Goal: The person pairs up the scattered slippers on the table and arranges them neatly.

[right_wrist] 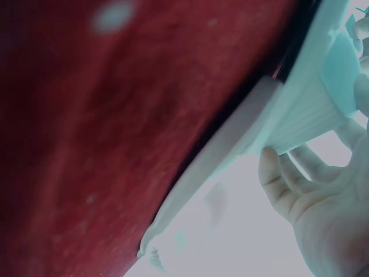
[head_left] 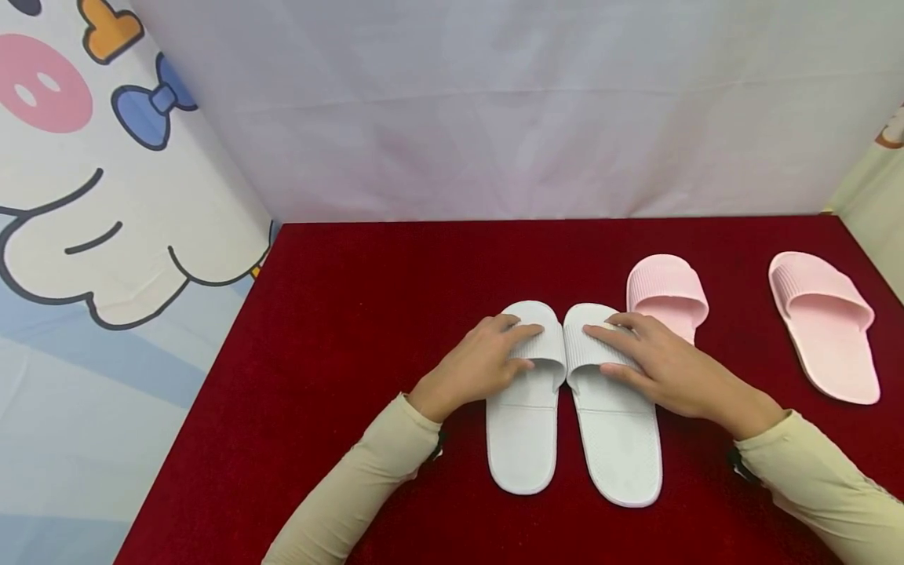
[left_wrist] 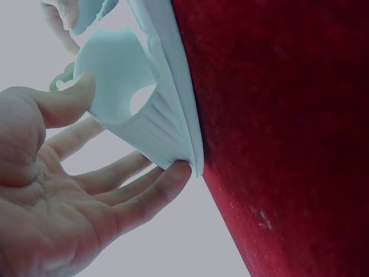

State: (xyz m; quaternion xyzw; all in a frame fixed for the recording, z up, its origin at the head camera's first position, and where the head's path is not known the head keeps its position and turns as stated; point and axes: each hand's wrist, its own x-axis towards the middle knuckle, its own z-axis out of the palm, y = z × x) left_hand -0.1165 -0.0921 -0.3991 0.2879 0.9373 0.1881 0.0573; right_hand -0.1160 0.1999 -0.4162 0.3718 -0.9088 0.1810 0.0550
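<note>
Red velvet-like cloth covers the counter where we see two white slippers lying side by side, touching along their inner edges, toes pointing away from the person. The left hand rests on the ribbed strap of the left white slipper, its fingers nearly straight and spread across the band, with the thumb at the strap's near edge. The left wrist view shows the fingertips touching the strap's outer edge where it meets the sole, the thumb lying against the band, the palm open. The right hand lies the same way on the strap of the right white slipper, fingers extended flat across the ribbing; from the right wrist view we can make out a thumb just below the strap, and the hand is not clenched. Both wear pale beige sleeves.

Just beyond the right hand stands a pink slipper, close to the white pair. A second pink slipper lies well apart, near the counter's right edge. A white sheet hangs behind, and a cartoon-printed panel stands on the left.
</note>
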